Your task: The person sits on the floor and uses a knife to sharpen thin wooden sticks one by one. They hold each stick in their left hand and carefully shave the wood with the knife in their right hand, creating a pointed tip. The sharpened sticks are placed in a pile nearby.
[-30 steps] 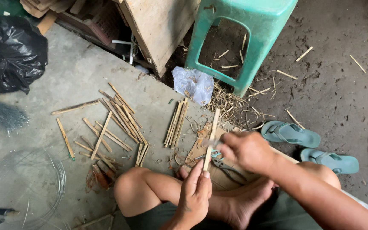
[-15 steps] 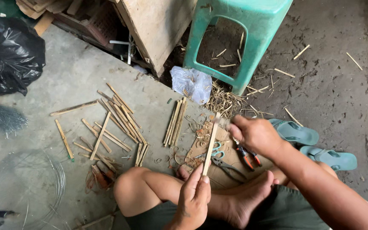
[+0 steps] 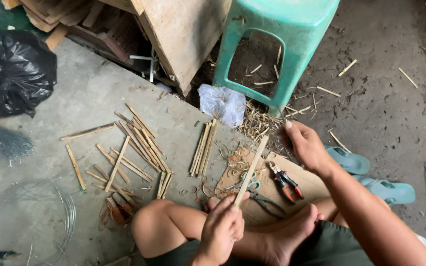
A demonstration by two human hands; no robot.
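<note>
— So, where's that bamboo strip [image 3: 250,168] now?

— Upright-ish, leaning away from the person. Its lower end is pinched in the left hand [image 3: 223,227], which sits just above the bent knee, fingers curled round it and thumb pressed on top. The upper end points toward the right hand [image 3: 307,146] but stops short of it.

— The right one isn't holding it?

— No. It hangs open just beside the tip, palm down, fingers loosely spread, forearm stretched out over the crossed legs. Nothing in it.

— It was closer before, wasn't it?

— A second ago it was wrapped over the strip near the middle, with both hands together. Half a second ago it had slid up near the top. Now it has let go and drifted out to the side. The left hand has hardly shifted.

— What's under all that?

— A piece of cardboard [image 3: 307,180] on the floor, with red-handled pliers [image 3: 285,180] lying on it, and scissors [image 3: 253,188] next to them, close to the bare foot [image 3: 290,237]. Curly shavings lie around the edge.

— And further out?

— A small bundle of sticks [image 3: 202,148] just left of the cardboard, then a looser scatter of sticks [image 3: 130,148] on the concrete. A green plastic stool [image 3: 277,37] stands beyond, a crumpled plastic bag [image 3: 221,103] at its foot. Two green sandals [image 3: 367,173] lie to the right, a black sack [image 3: 13,71] far left.
</note>
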